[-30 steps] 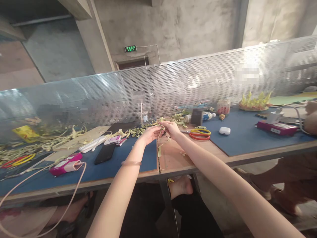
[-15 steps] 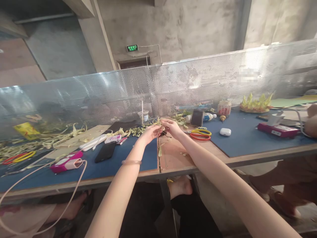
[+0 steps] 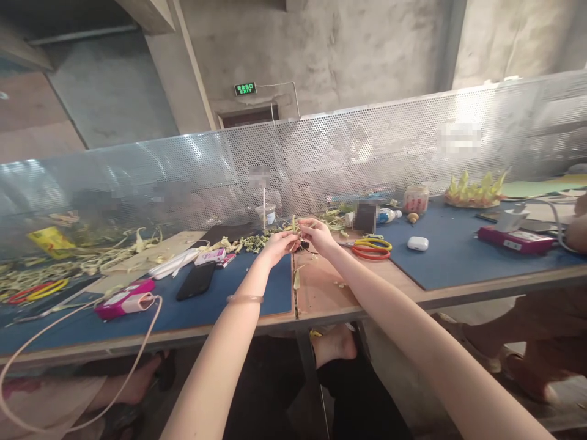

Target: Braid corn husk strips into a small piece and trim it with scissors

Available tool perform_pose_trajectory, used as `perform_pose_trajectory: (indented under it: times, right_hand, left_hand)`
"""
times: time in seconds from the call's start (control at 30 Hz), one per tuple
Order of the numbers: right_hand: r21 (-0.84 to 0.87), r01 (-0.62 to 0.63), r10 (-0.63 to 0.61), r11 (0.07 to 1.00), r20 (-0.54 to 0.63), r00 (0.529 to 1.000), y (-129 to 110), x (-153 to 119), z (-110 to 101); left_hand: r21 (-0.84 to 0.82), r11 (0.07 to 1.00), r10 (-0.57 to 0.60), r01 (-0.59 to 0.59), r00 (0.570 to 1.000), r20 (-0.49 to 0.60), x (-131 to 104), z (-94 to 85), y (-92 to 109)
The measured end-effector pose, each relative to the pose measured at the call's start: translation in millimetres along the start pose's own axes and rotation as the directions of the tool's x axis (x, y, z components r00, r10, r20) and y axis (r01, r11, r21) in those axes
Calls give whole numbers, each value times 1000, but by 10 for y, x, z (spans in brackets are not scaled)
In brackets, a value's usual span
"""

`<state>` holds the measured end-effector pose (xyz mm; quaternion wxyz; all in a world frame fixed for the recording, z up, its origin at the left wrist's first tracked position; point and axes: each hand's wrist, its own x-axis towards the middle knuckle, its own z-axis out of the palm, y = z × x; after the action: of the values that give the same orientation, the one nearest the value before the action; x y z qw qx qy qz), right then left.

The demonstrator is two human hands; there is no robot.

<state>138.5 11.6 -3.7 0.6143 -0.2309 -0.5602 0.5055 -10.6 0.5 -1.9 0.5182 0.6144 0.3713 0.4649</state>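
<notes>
My left hand [image 3: 280,245], with a bangle on the wrist, is closed in a pinch above the table's middle. Right beside it, my right hand [image 3: 317,235] has its fingers bent and pressed together. Between the fingertips of both is a pale green, husk-like strip [image 3: 294,225]; its lower part is hidden by the fingers. Scissors [image 3: 372,247] with yellow and red handles lie to the right of my right hand. Left of my left hand is a heap of small green knotted pieces [image 3: 257,242]. A loose pale scrap [image 3: 297,278] lies below the hands.
On the left are a black phone [image 3: 196,281], a magenta box [image 3: 125,299] with a cable, and long pale strips [image 3: 98,260]. To the right stand a bottle [image 3: 389,216], a jar [image 3: 416,200] and a white earbud case [image 3: 417,244]. A perforated metal screen [image 3: 321,159] runs behind.
My fingers have shifted slightly around the strip, and more of it shows upright between them. Both arms stay almost where they were; the things on the table have not moved.
</notes>
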Motion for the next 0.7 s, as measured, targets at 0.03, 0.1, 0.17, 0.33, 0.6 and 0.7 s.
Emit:
perform_pose_trajectory:
  times: [0.03, 0.1, 0.17, 0.33, 0.6, 0.7]
  right_hand:
    - [0, -2, 2, 1000, -6, 1000, -7, -3, -4]
    - [-4, -3, 3, 1000, -17, 1000, -14, -10, -14]
    - [-16, 0, -1, 1000, -32, 999, -9, -9, -16]
    - [-80, 13, -19, 997, -78, 997, 28, 24, 9]
    - [-329, -2, 13, 944, 32, 999, -44, -11, -146]
    - [-448, -1, 2, 894, 2, 1000, -19, 10, -175]
  left_hand:
    - [3, 1000, 1, -1, 1000, 5, -6, 3, 6]
    - [7, 1000, 3, -3, 1000, 15, -18, 12, 17]
    - [8, 1000, 4, -5, 1000, 18, -27, 23, 25]
    - [4, 1000, 4, -4, 1000, -4, -37, 37, 35]
    - [-21, 1000, 5, -6, 1000, -16, -53, 2, 48]
    - [-14, 1000, 6, -6, 999, -36, -33, -12, 43]
